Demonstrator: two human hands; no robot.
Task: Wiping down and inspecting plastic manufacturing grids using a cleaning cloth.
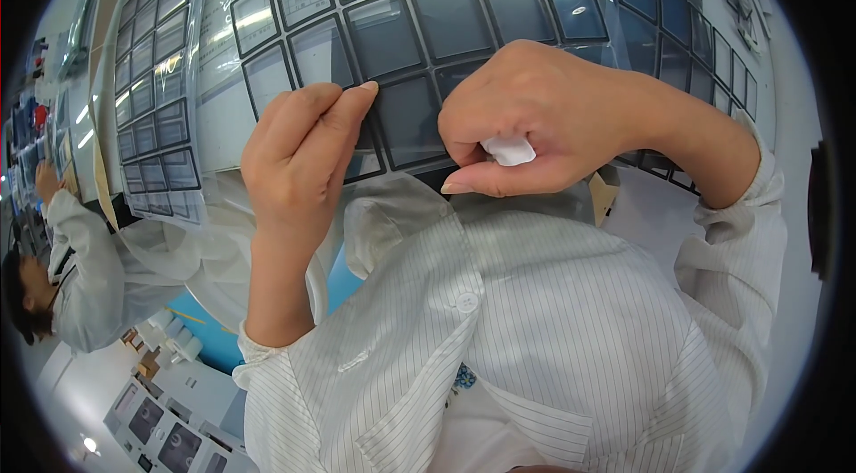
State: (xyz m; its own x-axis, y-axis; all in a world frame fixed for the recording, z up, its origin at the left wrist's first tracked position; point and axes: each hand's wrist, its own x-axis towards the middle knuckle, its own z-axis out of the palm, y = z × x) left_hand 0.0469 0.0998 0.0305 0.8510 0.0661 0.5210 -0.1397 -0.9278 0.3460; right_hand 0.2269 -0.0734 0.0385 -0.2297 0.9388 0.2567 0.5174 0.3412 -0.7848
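Note:
A clear plastic sheet with rows of black-framed rectangular panels (452,18) lies in front of me. Over its near left part is my left hand (299,148), thumb and forefinger pinched together at a panel's edge; whatever may be between the fingertips is too small to make out. To the right, my right hand (553,116) is curled closed above the near panels. A crumpled white wad (510,150), perhaps tissue or cloth, shows inside its fist. The thumb points left, and the other fingertips are mostly hidden.
More framed panels (153,63) lie on the left, and another set of panels (687,23) spreads to the right. A co-worker in a pale coat (98,268) is at the far left. White equipment (165,428) stands at the lower left.

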